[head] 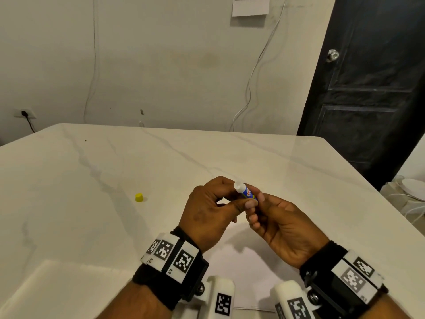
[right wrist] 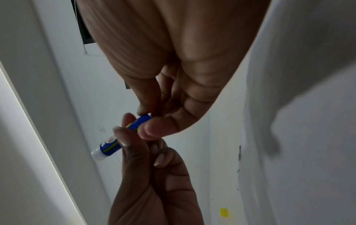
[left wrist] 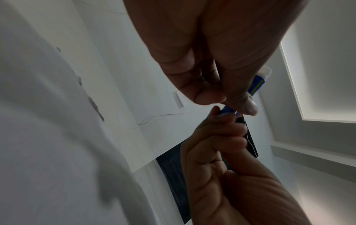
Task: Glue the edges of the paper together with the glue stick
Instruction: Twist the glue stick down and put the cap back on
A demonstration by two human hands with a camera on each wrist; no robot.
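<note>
A blue glue stick (head: pixel 247 192) with its white tip bare is held above the table, between both hands. My left hand (head: pixel 238 199) pinches the stick's body between thumb and fingers; the left wrist view shows that body (left wrist: pixel 257 85) past the thumb. My right hand (head: pixel 257 203) pinches the lower end; in the right wrist view its thumb and finger close on the blue base (right wrist: pixel 144 118). The yellow cap (head: pixel 139 197) stands alone on the table to the left. A white sheet of paper (head: pixel 241 265) lies flat under the hands, partly hidden by the wrists.
The white marble-patterned table (head: pixel 92 180) runs far to the left and back. A dark door (head: pixel 368 100) stands at the right, past the table's right edge. White cables (head: pixel 250 88) hang down the wall behind.
</note>
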